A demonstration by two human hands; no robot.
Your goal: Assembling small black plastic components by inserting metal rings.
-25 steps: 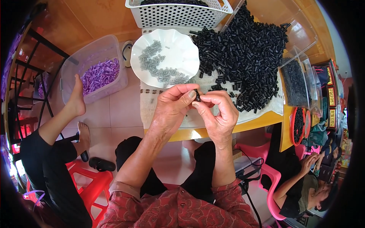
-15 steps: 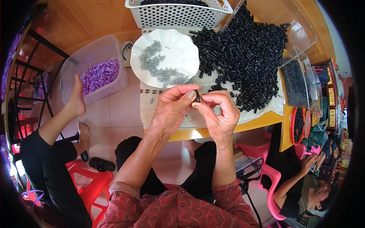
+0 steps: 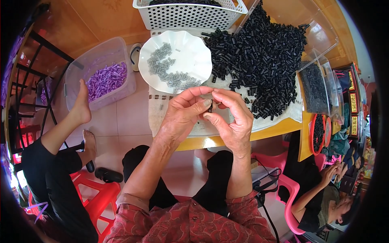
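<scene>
With the left hand (image 3: 183, 114), in the head view, pinches a small black piece (image 3: 210, 108) between thumb and fingertips. With the right hand (image 3: 235, 121), meets the piece from the other side, thumb and forefinger curved into a loop with their tips apart; cannot tell whether any right finger presses on the piece. Holds both hands above the near part of a pale cloth (image 3: 159, 119), spread over a yellow-edged table (image 3: 198, 143). Just beyond the left hand, has a wavy-rimmed white plate (image 3: 196, 48) with coiled springs (image 3: 162, 67) mostly along its left and near side; left of that hand, has a lone spring (image 3: 161, 107) on the cloth. Beyond the right hand, has a broad heap of black pieces (image 3: 259, 60), spilling down near the knuckles. Farther beyond both hands, has a white perforated basket (image 3: 190, 17) with dark contents. Well to the right of the right hand, has a clear box (image 3: 334, 97) of dark pieces. Well left of the left hand, has a translucent bin (image 3: 115, 50) with purple pieces (image 3: 107, 81), and before it another person's bare foot (image 3: 82, 107).
</scene>
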